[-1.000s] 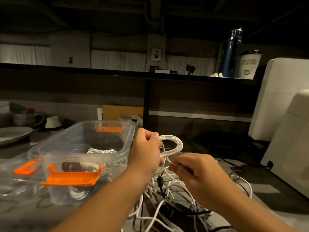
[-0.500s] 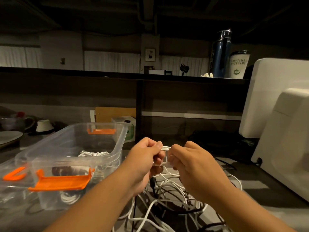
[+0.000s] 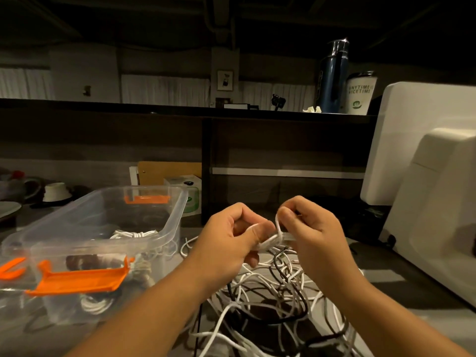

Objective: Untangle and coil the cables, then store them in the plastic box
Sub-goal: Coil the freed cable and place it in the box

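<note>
My left hand [image 3: 231, 238] grips a small bundle of white cable [image 3: 270, 240] at the middle of the view. My right hand [image 3: 309, 233] pinches a strand of the same cable close beside it, looped over the bundle. Below both hands lies a tangle of white and black cables [image 3: 270, 300] on the table. The clear plastic box [image 3: 167, 222] with orange latches stands to the left, and coiled white cables [image 3: 134, 234] lie inside it.
The box's clear lid with an orange clip [image 3: 11, 269] lies at the far left. Large white appliances [image 3: 438, 202] stand close on the right. A dark partition [image 3: 283, 150] rises behind the table, with a blue bottle [image 3: 332, 78] and a cup [image 3: 360, 94] on top. Dishes [image 3: 55, 191] sit far left.
The large white loop held by my left hand has shrunk into a tight bundle. My right hand came in against the left and now holds a strand over the bundle.
</note>
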`<move>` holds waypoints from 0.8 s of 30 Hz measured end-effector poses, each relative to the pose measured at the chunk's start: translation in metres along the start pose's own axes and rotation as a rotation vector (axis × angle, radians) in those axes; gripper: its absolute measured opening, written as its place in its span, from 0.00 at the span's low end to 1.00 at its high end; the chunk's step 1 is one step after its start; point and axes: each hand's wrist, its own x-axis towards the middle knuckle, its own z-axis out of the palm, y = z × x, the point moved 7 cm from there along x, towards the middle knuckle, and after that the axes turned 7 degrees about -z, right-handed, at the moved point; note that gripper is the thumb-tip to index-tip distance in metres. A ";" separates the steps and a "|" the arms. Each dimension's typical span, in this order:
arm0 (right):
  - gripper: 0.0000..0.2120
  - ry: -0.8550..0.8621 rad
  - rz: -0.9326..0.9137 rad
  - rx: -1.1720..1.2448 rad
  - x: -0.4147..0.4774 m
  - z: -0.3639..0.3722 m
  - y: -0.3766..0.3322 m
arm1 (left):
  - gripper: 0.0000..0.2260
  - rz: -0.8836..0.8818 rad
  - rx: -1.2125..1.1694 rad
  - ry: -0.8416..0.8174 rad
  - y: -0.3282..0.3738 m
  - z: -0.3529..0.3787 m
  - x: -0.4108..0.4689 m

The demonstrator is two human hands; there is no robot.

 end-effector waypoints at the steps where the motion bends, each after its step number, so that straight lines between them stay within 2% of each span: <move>1: 0.12 0.006 0.023 -0.010 0.001 -0.001 0.001 | 0.15 0.021 0.021 -0.018 0.003 0.002 -0.001; 5: 0.11 0.028 0.098 -0.045 0.003 -0.007 0.005 | 0.13 0.054 0.129 -0.077 0.009 0.005 -0.004; 8: 0.12 0.033 0.205 -0.055 0.003 -0.008 0.014 | 0.13 0.105 0.412 -0.049 0.008 0.003 -0.005; 12: 0.14 0.015 0.515 0.064 -0.007 0.002 0.036 | 0.11 0.249 0.679 0.040 0.012 0.009 -0.007; 14: 0.14 0.002 0.590 0.071 -0.011 0.002 0.043 | 0.11 0.302 0.741 0.035 0.012 0.013 -0.006; 18: 0.12 -0.032 0.395 -0.049 -0.004 -0.002 0.031 | 0.09 0.274 0.668 0.039 0.012 0.006 -0.006; 20: 0.09 -0.035 0.359 -0.077 -0.001 -0.004 0.027 | 0.10 0.218 0.594 0.004 0.012 0.000 -0.007; 22: 0.07 -0.060 0.462 0.040 -0.002 -0.003 0.033 | 0.09 0.162 0.499 -0.046 0.012 -0.003 -0.007; 24: 0.11 -0.106 0.655 0.265 -0.010 0.007 0.041 | 0.07 0.120 0.342 -0.072 0.014 -0.007 -0.007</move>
